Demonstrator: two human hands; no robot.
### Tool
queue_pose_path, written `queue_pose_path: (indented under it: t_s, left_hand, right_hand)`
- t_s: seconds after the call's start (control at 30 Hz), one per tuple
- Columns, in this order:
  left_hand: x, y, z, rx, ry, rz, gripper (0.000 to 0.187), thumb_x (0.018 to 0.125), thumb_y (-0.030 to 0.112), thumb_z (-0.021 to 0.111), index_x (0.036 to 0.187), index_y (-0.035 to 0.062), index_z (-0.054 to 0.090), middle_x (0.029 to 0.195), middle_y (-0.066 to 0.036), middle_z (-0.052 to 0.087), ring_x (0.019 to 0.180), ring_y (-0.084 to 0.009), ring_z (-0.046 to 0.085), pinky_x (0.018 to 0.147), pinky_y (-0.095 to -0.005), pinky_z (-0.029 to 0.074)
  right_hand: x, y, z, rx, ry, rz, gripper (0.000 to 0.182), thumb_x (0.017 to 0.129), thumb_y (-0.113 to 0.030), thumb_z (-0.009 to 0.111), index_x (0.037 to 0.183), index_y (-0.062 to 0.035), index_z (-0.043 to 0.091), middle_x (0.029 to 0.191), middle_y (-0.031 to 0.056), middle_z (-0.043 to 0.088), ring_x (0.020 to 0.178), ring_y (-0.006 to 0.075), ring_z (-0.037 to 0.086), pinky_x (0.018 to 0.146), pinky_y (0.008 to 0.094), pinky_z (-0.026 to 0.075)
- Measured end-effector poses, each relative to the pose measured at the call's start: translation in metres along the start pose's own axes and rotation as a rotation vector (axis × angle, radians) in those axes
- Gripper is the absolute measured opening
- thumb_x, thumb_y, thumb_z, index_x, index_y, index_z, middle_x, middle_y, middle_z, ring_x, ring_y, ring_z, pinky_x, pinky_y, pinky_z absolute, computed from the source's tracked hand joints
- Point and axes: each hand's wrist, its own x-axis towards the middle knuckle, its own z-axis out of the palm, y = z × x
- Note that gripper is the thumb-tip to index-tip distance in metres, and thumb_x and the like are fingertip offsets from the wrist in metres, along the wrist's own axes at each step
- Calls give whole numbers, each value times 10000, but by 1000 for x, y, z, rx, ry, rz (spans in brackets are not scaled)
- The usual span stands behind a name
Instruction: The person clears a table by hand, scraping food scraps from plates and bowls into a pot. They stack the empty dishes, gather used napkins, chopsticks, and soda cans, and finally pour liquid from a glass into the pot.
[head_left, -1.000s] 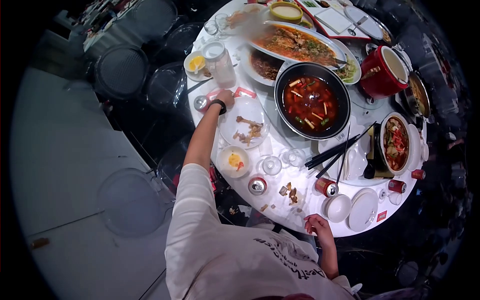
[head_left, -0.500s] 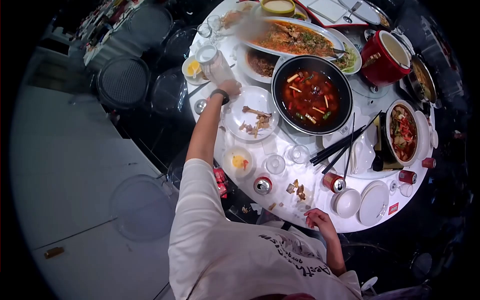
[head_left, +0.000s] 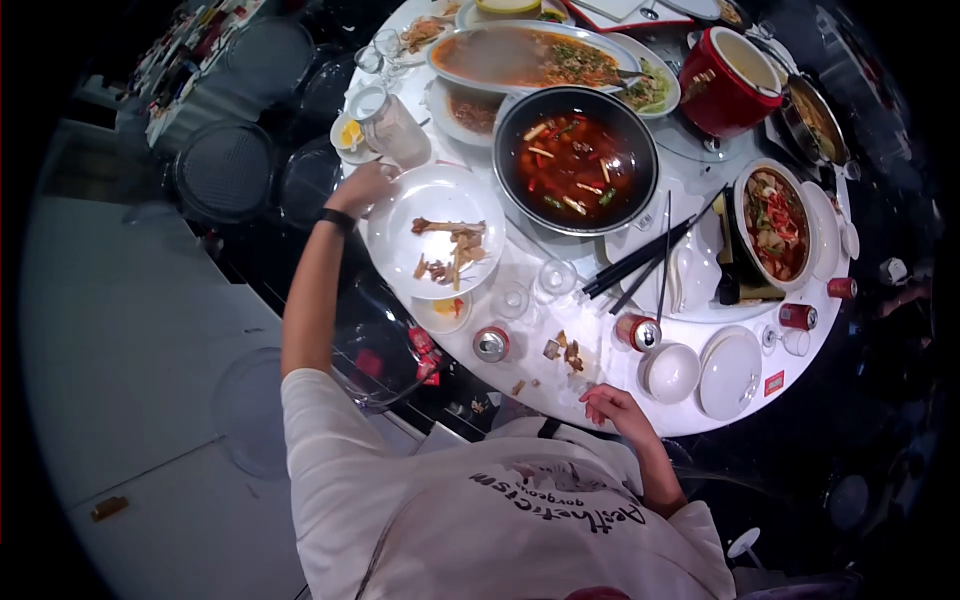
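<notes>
Raised a little above the table, a white plate (head_left: 395, 235) with several bones and scraps on it is gripped at its upper left rim by my left hand (head_left: 365, 188). It overlaps a small bowl (head_left: 440, 312) with yellow and red leftovers. Just beyond my left hand stands a clear pitcher (head_left: 395, 130). My right hand (head_left: 612, 405) hangs at the near table edge, fingers loosely bent and apart, holding nothing. Food scraps (head_left: 568, 352) lie close to it.
On the round table (head_left: 480, 385) are a black-rimmed pot of red broth (head_left: 575, 160), an oval fish platter (head_left: 530, 55), black chopsticks (head_left: 640, 258), cans (head_left: 490, 344), glasses (head_left: 555, 278) and a red pot (head_left: 720, 90). Dark chairs (head_left: 225, 170) stand at the left.
My left hand has closed on the plate's rim and drawn the plate toward me, partly over the small bowl. The view has shifted, and my right hand stays near the table edge.
</notes>
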Motion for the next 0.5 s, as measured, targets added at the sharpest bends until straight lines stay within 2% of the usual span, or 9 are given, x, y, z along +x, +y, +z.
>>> queue_pose_path:
  t_s: [0.07,0.13,0.2,0.27,0.3,0.4,0.5]
  left_hand:
    - [-36,3,-2,-96,-55,58,189,798,88,619,975,23,631,696,33,550,585,-43,449,513,-208,341]
    - [-70,6,4,-113,-108,51,286,760,129,635,1016,2,624,771,-3,578,633,-73,483,575,-209,373]
    - [-121,30,27,-184,-93,53,213,798,88,614,996,10,609,728,32,532,600,-58,438,537,-217,340]
    - [-151,26,54,-206,-95,73,64,843,117,604,864,56,607,619,70,454,516,-23,367,464,-203,265]
    - [-169,34,67,-188,-127,64,74,848,130,603,830,60,591,606,71,429,509,-25,353,464,-207,260]
    - [-209,38,116,-156,-103,71,114,856,141,584,805,38,588,605,42,467,512,-34,387,470,-212,299]
    - [-240,48,170,-62,15,101,145,857,147,570,864,7,607,645,-5,539,537,-60,451,502,-226,364]
  right_hand:
    - [-4,5,-5,0,-33,-17,174,913,-78,459,1009,-40,599,748,-8,568,633,55,496,579,193,402]
    - [-11,11,-14,9,-60,-57,192,901,-61,447,1022,-34,594,763,-7,572,631,54,494,578,190,400]
    - [-22,14,-22,14,-71,-65,187,924,-92,447,1010,-28,600,757,3,563,655,65,495,601,200,402]
    - [-34,23,-33,8,-73,-61,185,930,-106,450,1004,-31,602,754,-2,562,660,63,499,603,197,402]
    - [-41,26,-39,3,-72,-48,184,931,-110,453,1003,-32,603,753,-3,563,659,62,500,604,196,402]
    - [-62,42,-63,-17,-74,-10,181,926,-105,454,999,-37,605,750,-5,574,661,57,511,602,188,405]
    - [-85,53,-89,-30,-111,-32,202,894,-51,439,1004,-41,608,754,-3,584,662,57,514,598,185,409]
